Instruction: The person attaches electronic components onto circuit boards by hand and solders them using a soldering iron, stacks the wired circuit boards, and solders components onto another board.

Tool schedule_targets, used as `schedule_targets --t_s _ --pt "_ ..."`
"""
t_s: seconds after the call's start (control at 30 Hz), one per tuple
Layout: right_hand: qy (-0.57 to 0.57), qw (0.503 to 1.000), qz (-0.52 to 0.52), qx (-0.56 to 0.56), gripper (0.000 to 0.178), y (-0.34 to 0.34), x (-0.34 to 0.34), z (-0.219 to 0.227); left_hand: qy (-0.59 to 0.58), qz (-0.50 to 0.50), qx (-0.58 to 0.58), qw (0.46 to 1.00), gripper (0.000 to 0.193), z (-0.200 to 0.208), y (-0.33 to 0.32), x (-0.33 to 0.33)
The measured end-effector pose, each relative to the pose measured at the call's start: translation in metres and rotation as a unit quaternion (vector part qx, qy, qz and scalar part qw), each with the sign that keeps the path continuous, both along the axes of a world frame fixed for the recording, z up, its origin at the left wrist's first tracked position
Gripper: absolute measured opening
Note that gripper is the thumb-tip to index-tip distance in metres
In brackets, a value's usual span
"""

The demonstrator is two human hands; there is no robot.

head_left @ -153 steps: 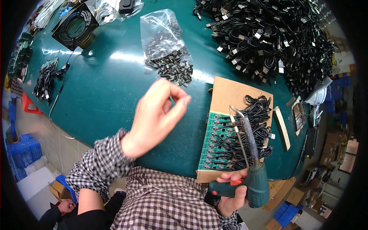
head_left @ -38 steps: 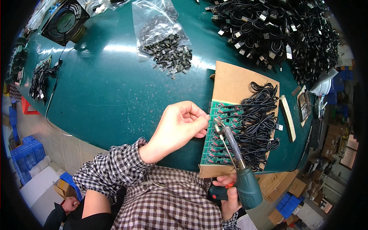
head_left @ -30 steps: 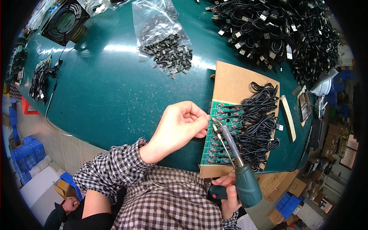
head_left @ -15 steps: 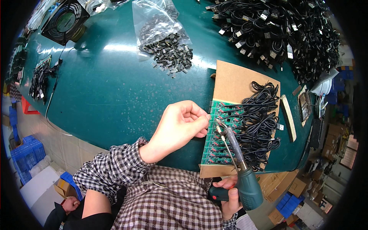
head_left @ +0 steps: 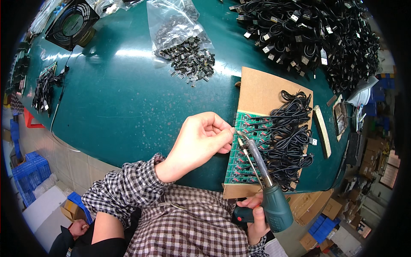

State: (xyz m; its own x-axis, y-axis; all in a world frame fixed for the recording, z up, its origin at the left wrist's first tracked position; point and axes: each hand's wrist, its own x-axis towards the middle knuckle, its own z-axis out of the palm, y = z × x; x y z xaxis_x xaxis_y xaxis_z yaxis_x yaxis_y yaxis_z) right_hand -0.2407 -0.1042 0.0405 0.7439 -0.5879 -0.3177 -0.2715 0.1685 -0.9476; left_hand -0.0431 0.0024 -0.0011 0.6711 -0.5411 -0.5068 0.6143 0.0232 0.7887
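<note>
My right hand [head_left: 257,216] is closed round the handle of a dark green soldering gun [head_left: 278,210], which points up and to the left. Its tip reaches the left edge of a green circuit board panel [head_left: 233,165], close to my left fingertips. My left hand [head_left: 205,137] pinches at that same edge, thumb against forefinger; whatever sits between them is too small and covered to make out. Small black pin headers show along the panel's edge above my fingers. Coiled black cables [head_left: 291,137] run from red-marked joints on the panel to the right.
Under the panel lies a brown board [head_left: 265,85]. Loose pin headers [head_left: 192,64] spill from a clear bag [head_left: 171,21]. A large heap of black USB cables [head_left: 308,34] fills the far right. A fan [head_left: 72,23] stands far left; a pale strip [head_left: 322,130] lies to the right.
The soldering gun has shifted slightly left and up, bringing its tip nearer the panel's edge and my left fingertips. My left hand stays in place.
</note>
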Motion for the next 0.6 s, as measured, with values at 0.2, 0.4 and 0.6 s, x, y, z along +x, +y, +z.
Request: schedule_targets --t_s 0.2,0.4,0.6 --pt "0.006 1.000 0.015 0.000 0.030 -0.0009 -0.0014 0.0013 0.002 0.000 0.002 1.000 0.016 0.0005 -0.0005 0.0003" --pt "0.005 1.000 0.022 -0.006 0.029 0.0006 -0.0022 0.0011 -0.002 0.000 0.003 1.000 0.016 -0.0013 0.0004 0.0001" --pt "-0.023 1.000 -0.002 -0.008 0.029 0.0015 -0.0033 0.0005 0.002 0.000 0.003 1.000 0.016 -0.0009 -0.0008 0.0001"
